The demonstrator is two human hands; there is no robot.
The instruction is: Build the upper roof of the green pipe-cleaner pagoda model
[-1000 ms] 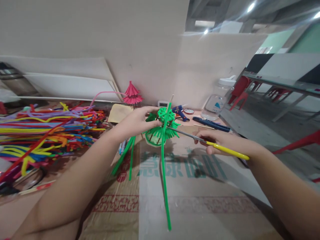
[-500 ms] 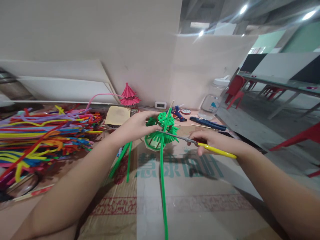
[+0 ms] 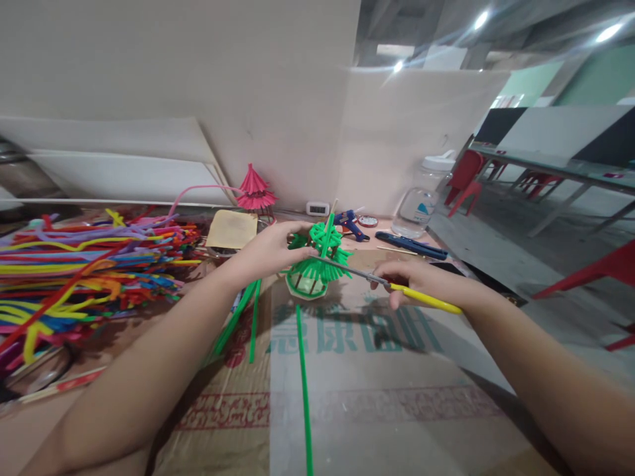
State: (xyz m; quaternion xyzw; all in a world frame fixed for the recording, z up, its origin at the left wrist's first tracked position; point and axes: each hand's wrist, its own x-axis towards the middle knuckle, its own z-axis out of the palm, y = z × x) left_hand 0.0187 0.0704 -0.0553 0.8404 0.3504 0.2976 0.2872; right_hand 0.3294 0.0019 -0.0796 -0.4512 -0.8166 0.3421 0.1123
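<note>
My left hand [image 3: 272,250] pinches a small green pipe-cleaner umbrella [image 3: 320,259] at its top, above the cardboard-covered table. My right hand [image 3: 417,281] grips yellow-handled scissors [image 3: 397,286], whose blades reach into the umbrella's right side. A long green pipe cleaner [image 3: 303,390] lies loose on the cardboard [image 3: 397,396] below the umbrella, running toward me. Two more green pipe cleaners [image 3: 245,317] lie under my left forearm.
A big pile of coloured pipe cleaners [image 3: 84,264] fills the left of the table. A pink pipe-cleaner umbrella [image 3: 255,188], a blue glue gun [image 3: 351,223], a dark blue tool [image 3: 411,244] and a plastic jar [image 3: 426,195] stand near the wall. Red chairs are at right.
The long green strand that hung from the umbrella is now separate and lies on the cardboard. The scissors have moved in toward the umbrella.
</note>
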